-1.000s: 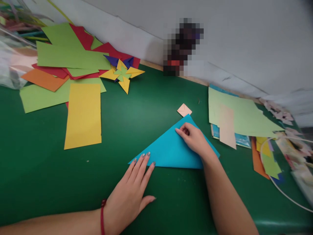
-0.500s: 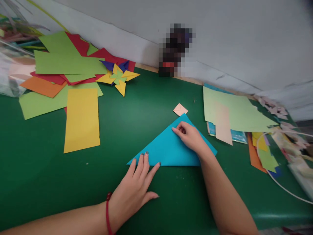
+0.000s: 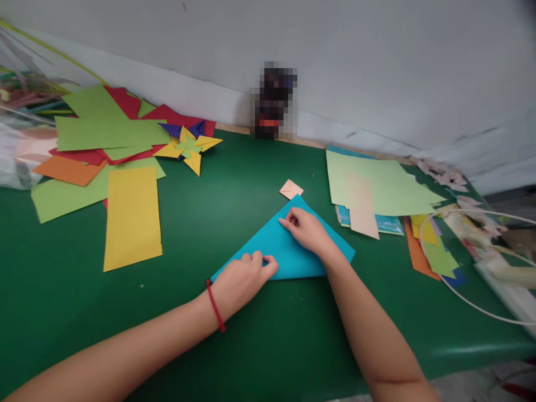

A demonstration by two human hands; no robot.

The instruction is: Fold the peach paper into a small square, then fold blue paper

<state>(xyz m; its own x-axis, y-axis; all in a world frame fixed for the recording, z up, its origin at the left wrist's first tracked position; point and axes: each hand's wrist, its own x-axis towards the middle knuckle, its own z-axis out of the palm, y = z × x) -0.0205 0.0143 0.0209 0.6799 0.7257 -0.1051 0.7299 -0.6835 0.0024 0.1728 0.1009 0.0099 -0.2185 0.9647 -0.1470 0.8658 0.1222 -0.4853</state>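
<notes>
A blue sheet of paper [image 3: 288, 254], folded into a triangle, lies flat on the green tabletop. My left hand [image 3: 247, 276], with a red cord bracelet at the wrist, lies over its left part near the bottom edge. Its fingers are curled under, so the fingertips are hidden. Higher up on the triangle rests my right hand [image 3: 305, 229], its fingers bent in and the thumb close to them, with nothing visible between them. Just beyond the triangle's top corner lies a small folded peach paper square [image 3: 291, 188].
Green and red sheets [image 3: 113, 134] are piled at the back left, beside a yellow-and-green folded star [image 3: 189, 146]. A yellow sheet [image 3: 133, 220] lies in front. Pale green paper [image 3: 368, 173], a peach strip [image 3: 362, 204], coloured scraps [image 3: 435, 245] and a white cable [image 3: 456, 301] are on the right.
My left hand has moved forward onto the paper and its spread fingers have curled in. The right hand stays on the triangle. The camera view has shifted slightly.
</notes>
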